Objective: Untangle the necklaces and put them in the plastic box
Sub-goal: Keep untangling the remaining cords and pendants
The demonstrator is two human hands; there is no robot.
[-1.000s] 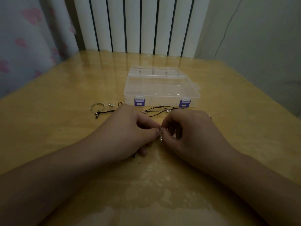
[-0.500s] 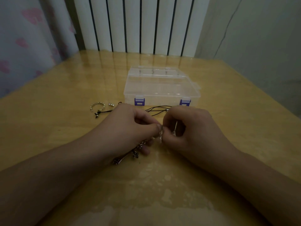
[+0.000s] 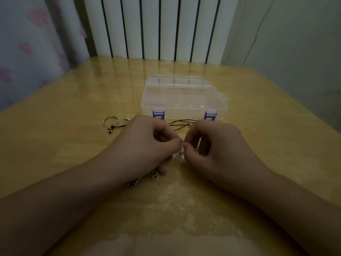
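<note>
Since a second ago, a beaded metal chain has come into sight under the left hand, trailing out from beneath the palm onto the counter, where before only a dark speck showed there; the hands themselves have hardly shifted. Both hands rest low on the counter with their thumbs and forefingers meeting in the middle. The left hand's fingers are curled tight and pinch a small silvery part of the necklace; the right hand pinches the same piece from the other side, its fingers narrowly closed round it. What exactly sits between the fingertips is too small and dim to make out. Black cords lie on the counter just beyond the knuckles, running between the hands and the plastic box. That box is clear, with two purple latches on its near wall, and it sits closed in the middle of the counter, apart from the hands. To the left of the left hand lie a small twisted ring-shaped piece, a tiny metal bead beside it, and a short dark cord end. Behind the counter stand a white ribbed radiator and a pale curtain with pink hearts.
</note>
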